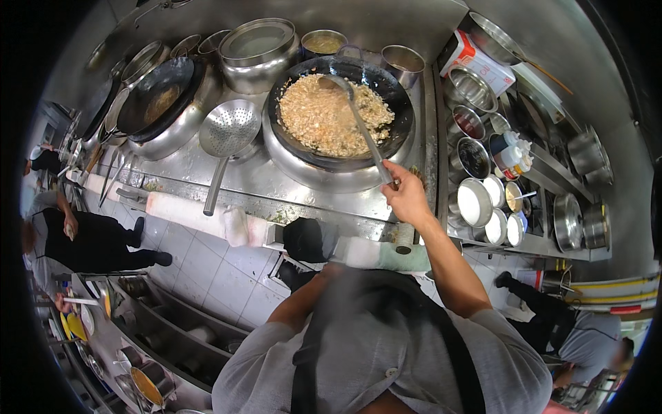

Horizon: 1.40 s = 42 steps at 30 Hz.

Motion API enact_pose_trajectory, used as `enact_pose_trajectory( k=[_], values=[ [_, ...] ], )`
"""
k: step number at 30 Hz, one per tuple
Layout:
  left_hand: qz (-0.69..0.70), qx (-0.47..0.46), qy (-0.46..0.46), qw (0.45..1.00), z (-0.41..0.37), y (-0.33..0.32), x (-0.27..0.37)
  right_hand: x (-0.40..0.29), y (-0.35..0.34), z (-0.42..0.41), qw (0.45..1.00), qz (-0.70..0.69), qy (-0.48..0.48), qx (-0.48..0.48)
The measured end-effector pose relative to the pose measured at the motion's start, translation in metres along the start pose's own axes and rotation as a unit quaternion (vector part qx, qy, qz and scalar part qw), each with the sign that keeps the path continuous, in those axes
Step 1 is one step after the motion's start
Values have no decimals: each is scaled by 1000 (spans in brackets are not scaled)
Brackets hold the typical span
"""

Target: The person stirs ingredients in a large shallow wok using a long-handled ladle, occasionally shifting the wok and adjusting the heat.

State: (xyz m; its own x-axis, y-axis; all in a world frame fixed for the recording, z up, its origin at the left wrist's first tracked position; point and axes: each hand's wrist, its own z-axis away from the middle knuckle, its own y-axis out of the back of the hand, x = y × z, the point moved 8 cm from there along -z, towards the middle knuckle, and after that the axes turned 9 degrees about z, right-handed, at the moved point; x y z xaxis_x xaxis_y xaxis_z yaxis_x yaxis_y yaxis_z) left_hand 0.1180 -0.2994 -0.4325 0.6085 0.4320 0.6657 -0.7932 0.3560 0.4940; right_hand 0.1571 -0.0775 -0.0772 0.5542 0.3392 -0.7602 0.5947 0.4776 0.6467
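Note:
My right hand (407, 195) grips the handle end of a long steel wok ladle (363, 127). The ladle's bowl rests in a mass of fried rice (318, 121), near the far side of a black wok (404, 116). The wok sits on a round steel burner ring (310, 173), and browned rice with small pieces mixed in covers most of its inside. My left forearm (300, 305) bends in towards my waist, and the hand itself is hidden behind my chest and apron. Left of the wok lies a perforated steel strainer (230, 128), its handle pointing towards me.
A second wok (160, 98) sits on the left burner. Steel pots (258, 57) line the back. On the right stand seasoning containers (474, 202) and squeeze bottles (509, 155). Folded towels (191, 212) cover the front rail. One person (88, 238) stands left, another (584, 331) right.

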Motion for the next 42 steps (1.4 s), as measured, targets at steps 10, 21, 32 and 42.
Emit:
enact_pose_trajectory(
  k=[10,21,32,42],
  values=[
    [-4,-6,-3,1000,-4,2,-4,-46,14,80,992,-49,82,-86],
    [-7,-11,0,1000,-4,3,-8,6,33,34,1000,-17,-10,-24],
    [0,-10,0,1000,-9,-2,2,19,52,-48,996,10,-49,75],
    [-2,-4,-2,1000,-4,-6,3,-24,3,-2,999,-11,-6,-30]
  ],
)
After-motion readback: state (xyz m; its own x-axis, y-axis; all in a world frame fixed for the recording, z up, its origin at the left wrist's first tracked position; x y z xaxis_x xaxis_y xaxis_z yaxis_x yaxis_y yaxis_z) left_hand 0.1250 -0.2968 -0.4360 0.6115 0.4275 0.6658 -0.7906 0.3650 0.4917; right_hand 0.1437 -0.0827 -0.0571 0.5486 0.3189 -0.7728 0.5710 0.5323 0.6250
